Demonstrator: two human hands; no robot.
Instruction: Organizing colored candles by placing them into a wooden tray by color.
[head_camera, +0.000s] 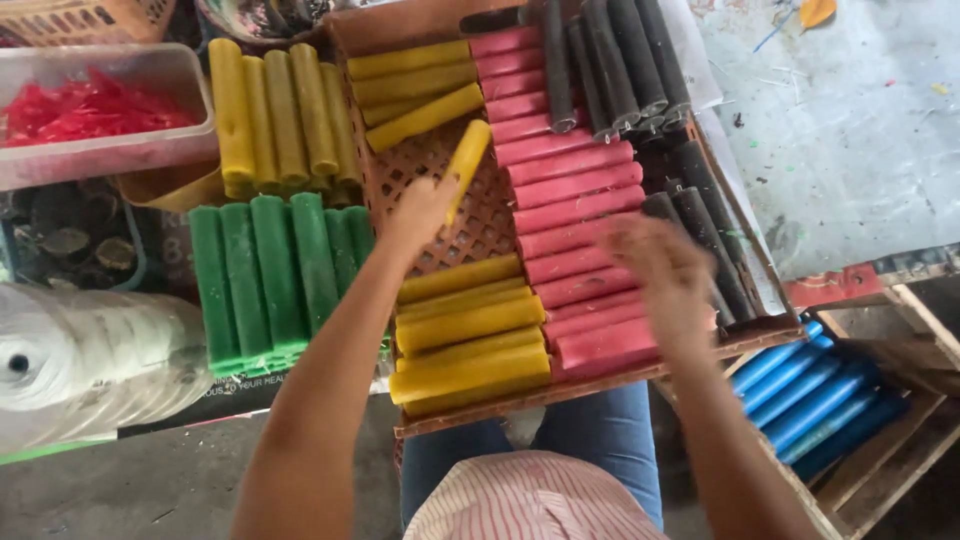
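Note:
My left hand (420, 212) grips a yellow candle stick (466, 160) and holds it tilted over the bare lattice middle of a brown tray (470, 225) on my lap. Yellow candles lie in the tray's left column, at the far end (410, 85) and the near end (468, 335). Pink candles (570, 190) fill the middle column, and black candles (690, 200) the right one. My right hand (668, 280) hovers blurred over the pink and black candles near the tray's front right, fingers apart, holding nothing that I can see.
Left of the tray lie rows of green candles (270, 275) and yellow candles (280, 115). A clear box of red pieces (90, 110) and a plastic film roll (90, 360) are further left. Blue candles (815, 395) rest in a wooden crate at right.

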